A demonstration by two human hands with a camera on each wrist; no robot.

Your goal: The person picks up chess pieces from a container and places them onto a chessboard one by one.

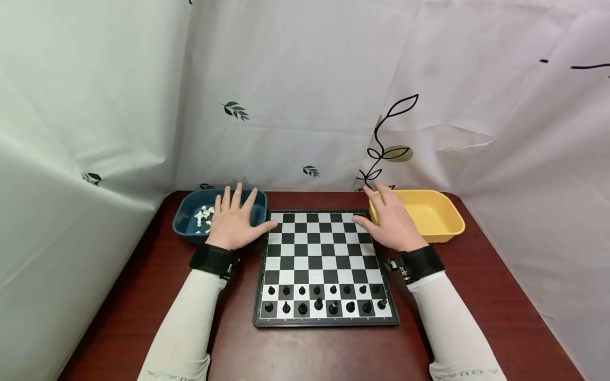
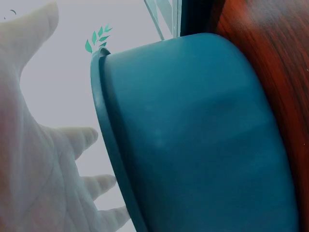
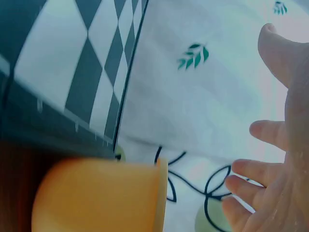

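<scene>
My left hand is spread over the near right part of a dark blue tub, its thumb reaching toward the chessboard. White chess pieces lie in that tub, partly covered by the hand. My right hand hovers between the chessboard and a yellow tub, fingers extended and holding nothing. Black chess pieces stand in two rows on the board's near side. In the left wrist view the palm is beside the blue tub's wall; the right wrist view shows bare fingers apart from the yellow tub.
The board lies on a dark red-brown table. A pale cloth with leaf prints hangs behind the table and along both sides. The two tubs stand at the table's back edge, one on each side of the board.
</scene>
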